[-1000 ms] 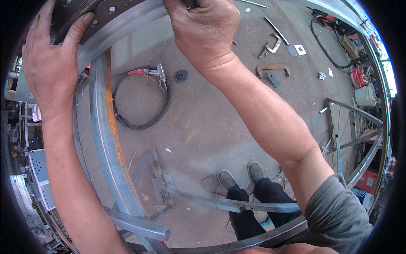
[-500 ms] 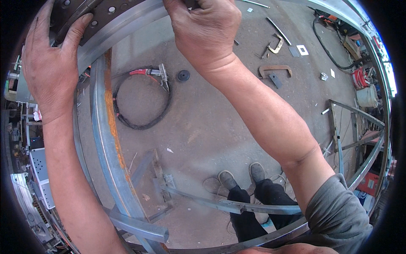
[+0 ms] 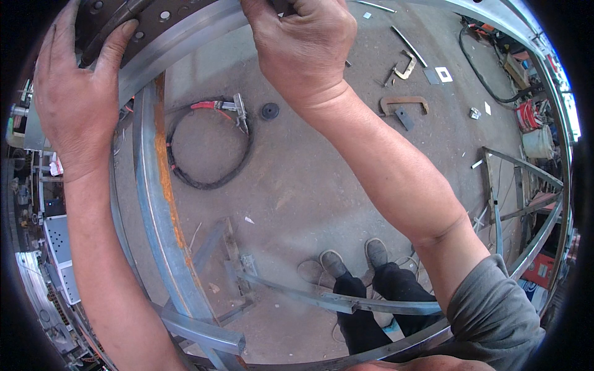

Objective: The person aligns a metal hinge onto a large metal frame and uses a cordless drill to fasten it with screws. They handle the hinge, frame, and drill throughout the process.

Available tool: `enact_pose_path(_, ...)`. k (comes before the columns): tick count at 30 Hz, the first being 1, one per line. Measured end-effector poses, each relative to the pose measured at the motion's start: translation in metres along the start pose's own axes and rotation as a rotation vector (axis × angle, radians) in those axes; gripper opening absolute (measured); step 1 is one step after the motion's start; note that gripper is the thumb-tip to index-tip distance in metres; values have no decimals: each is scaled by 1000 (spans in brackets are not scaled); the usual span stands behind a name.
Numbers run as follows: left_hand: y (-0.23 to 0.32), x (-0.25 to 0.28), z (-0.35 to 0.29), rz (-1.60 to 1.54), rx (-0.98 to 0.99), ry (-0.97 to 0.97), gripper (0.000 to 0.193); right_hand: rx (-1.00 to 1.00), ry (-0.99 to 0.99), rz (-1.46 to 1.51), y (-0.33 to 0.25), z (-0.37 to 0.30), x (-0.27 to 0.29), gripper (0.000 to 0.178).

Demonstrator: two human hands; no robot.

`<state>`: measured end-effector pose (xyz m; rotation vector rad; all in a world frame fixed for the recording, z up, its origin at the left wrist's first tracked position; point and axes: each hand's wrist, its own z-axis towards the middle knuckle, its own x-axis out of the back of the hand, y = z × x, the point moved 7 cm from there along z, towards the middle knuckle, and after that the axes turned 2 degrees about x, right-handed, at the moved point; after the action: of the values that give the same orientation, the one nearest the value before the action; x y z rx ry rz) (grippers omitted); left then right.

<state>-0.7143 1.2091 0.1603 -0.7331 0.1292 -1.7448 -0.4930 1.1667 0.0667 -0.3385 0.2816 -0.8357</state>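
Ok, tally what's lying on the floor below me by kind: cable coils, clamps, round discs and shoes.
Cable coils: 1
Clamps: 2
Discs: 1
Shoes: 2
Total: 6

Bright, even daylight; soft short shadows on the grey concrete floor (image 3: 322,179). Mild glare on the pale curved steel rail (image 3: 185,37) at top. Heavy fisheye bending at the rim, black vignette in all corners. Centre sharp, outer edge detail smeared and small.
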Motion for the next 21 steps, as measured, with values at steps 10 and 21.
enact_pose_path(10, 4, 2, 0, -17, -6, 9, 75, 25, 32, -7, -1, 0, 0, 14)
enact_pose_path(21, 12, 14, 3, 30, -7, 2, 71, -78, -86, 43, -17, 12, 3, 18)
